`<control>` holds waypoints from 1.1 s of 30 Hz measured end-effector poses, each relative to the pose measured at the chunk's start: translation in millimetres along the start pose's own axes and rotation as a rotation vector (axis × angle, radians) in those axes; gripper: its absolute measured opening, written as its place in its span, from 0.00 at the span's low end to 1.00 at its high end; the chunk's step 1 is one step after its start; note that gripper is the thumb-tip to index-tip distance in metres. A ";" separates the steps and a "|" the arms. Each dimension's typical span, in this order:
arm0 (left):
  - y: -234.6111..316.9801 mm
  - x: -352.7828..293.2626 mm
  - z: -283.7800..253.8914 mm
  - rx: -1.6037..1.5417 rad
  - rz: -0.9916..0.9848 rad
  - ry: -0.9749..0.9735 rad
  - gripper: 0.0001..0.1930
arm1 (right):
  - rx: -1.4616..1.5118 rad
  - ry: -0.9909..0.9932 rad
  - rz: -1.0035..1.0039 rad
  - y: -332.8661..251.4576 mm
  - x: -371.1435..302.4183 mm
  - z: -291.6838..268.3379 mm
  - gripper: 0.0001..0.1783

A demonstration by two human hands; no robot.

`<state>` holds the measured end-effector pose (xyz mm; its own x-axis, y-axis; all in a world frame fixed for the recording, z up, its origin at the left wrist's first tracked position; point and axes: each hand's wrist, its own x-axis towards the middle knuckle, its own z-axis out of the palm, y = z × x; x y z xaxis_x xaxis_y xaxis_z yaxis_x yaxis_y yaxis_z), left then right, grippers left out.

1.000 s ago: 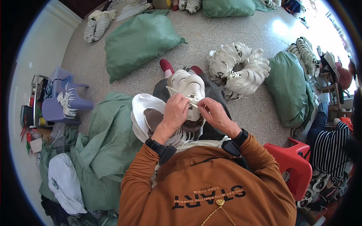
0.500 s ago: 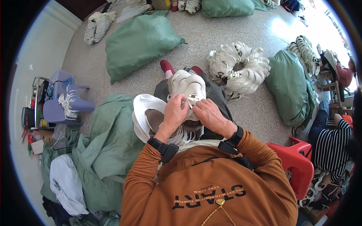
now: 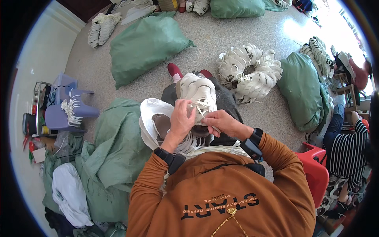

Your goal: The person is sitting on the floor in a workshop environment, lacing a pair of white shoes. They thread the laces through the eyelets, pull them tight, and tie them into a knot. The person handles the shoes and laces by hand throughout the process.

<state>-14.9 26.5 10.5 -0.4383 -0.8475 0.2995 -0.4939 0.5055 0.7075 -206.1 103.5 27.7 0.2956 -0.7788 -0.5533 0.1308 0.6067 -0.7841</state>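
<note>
White shoe uppers [image 3: 204, 87], nested in a stack, lie across my lap with their toes pointing away from me. A pale shoelace [image 3: 202, 103] runs through the eyelets of the nearest one. My left hand [image 3: 182, 120] grips the left side of this upper beside the lacing, its fingertips bent against it. On the right, my right hand [image 3: 222, 121] is closed, thumb and forefinger pinched on the lace near the shoe's opening. More white uppers [image 3: 149, 108] sit by my left wrist, their openings showing. Loose laces [image 3: 191, 144] lie between my forearms.
A ring of uppers [image 3: 250, 71] lies on the floor ahead. Green sacks [image 3: 148, 47] stand about, one [image 3: 303, 93] at right. A purple stool [image 3: 75, 112] holds laces at left; a red stool [image 3: 316, 170] is by my right elbow. A person in a striped top [image 3: 347, 148] sits far right.
My right hand has drawn back toward me and to the right, pulling away from my left hand. The left hand has shifted slightly left; the uppers stay in place.
</note>
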 end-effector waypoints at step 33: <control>14.7 -1.3 1.5 0.498 0.387 -0.200 0.06 | -0.943 0.431 -0.676 10.7 1.5 -10.3 0.13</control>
<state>-22.7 35.2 19.5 -0.7615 -0.5671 0.3139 -0.5396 0.8229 0.1778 -214.0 107.2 15.5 0.0752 -0.9881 0.1343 -0.6494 -0.1507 -0.7454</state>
